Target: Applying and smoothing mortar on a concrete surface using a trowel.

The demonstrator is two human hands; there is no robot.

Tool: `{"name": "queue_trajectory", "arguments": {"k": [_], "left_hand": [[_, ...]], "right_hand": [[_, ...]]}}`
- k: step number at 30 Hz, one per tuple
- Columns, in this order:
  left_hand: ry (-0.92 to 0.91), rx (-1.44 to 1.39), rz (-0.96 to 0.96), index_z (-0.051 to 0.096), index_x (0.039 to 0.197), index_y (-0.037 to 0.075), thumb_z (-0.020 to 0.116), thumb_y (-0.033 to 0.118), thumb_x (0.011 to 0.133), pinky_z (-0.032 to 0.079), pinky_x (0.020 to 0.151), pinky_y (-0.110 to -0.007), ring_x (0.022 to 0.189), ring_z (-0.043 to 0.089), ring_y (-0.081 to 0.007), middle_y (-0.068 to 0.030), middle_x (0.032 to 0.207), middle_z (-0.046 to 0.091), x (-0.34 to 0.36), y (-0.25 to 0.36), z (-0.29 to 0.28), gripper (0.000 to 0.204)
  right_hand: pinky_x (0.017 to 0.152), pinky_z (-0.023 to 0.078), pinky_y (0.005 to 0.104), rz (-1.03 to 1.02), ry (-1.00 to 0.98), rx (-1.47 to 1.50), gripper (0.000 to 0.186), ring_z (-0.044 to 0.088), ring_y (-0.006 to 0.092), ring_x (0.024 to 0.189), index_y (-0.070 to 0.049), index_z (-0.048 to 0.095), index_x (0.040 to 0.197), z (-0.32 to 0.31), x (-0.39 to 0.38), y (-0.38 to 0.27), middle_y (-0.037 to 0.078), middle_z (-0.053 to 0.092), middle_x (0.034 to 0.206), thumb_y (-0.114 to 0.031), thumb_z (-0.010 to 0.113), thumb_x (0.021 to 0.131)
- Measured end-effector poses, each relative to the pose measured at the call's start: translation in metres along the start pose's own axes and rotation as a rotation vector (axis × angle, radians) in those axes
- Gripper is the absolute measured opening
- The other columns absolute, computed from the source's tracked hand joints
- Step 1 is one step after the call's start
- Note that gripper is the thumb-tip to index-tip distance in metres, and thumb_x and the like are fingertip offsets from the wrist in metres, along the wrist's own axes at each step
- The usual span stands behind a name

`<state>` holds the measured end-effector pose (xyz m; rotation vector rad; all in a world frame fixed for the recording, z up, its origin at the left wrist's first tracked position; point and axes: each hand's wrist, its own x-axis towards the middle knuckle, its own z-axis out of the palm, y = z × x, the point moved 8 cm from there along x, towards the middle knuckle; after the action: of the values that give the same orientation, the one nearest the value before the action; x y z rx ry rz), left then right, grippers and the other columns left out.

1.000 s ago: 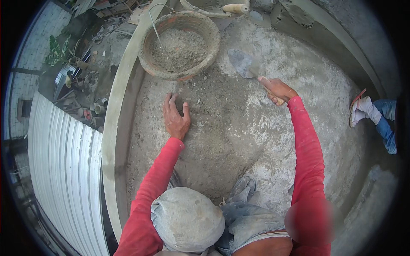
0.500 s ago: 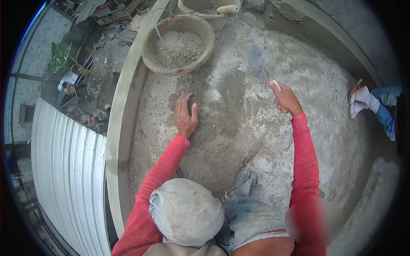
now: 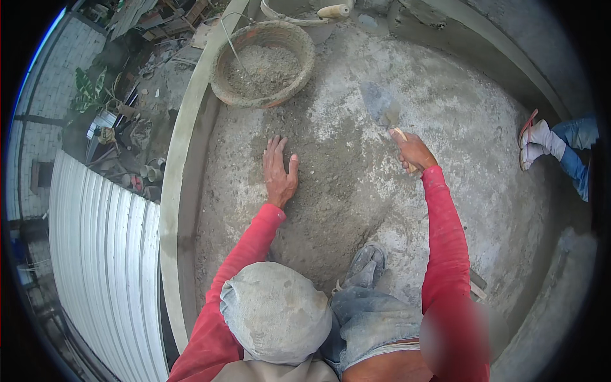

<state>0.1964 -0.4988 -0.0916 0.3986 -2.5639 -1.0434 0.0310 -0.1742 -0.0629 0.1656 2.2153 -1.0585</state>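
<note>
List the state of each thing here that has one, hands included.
Left hand: open, fingers extended; floor contact unclear.
Right hand: closed around the trowel.
Trowel: held, blade pointing away from the person.
Round basin: upright, partly filled.
Grey mix: loose, lumpy, inside the basin.
Floor: patchy, partly strewn with grit.

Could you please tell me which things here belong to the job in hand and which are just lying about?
In use, it seems:
trowel, in the right hand
grey material beside the left hand
round tub

Apparently just nearby:
pale cylinder near the tub
corrugated sheeting outside the wall
</note>
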Motion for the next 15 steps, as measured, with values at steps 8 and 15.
{"name": "queue_trajectory", "arguments": {"k": [8,15], "left_hand": [[-0.001,-0.131,-0.054,0.048,0.147,0.004,0.052,0.028,0.104,0.026,0.123,-0.049,0.148,0.036,-0.0389,-0.0212,0.155,0.045,-0.005,-0.008,-0.016,0.049],[-0.001,-0.177,-0.048,0.049,0.146,0.004,0.052,0.027,0.104,0.031,0.120,-0.047,0.144,0.042,-0.0400,-0.0224,0.152,0.047,-0.008,-0.008,-0.007,0.048]], "right_hand": [[0.039,0.041,0.0278,-0.006,-0.195,-0.099,0.065,0.048,0.0089,0.043,-0.002,0.058,0.133,0.030,-0.048,0.012,-0.001,0.049,0.059,-0.059,0.054,0.102],[0.038,0.042,0.0280,-0.003,-0.407,-0.099,0.053,0.049,0.0083,0.043,-0.005,0.058,0.107,0.091,-0.087,0.026,0.000,0.050,0.061,-0.058,0.052,0.103]]}}
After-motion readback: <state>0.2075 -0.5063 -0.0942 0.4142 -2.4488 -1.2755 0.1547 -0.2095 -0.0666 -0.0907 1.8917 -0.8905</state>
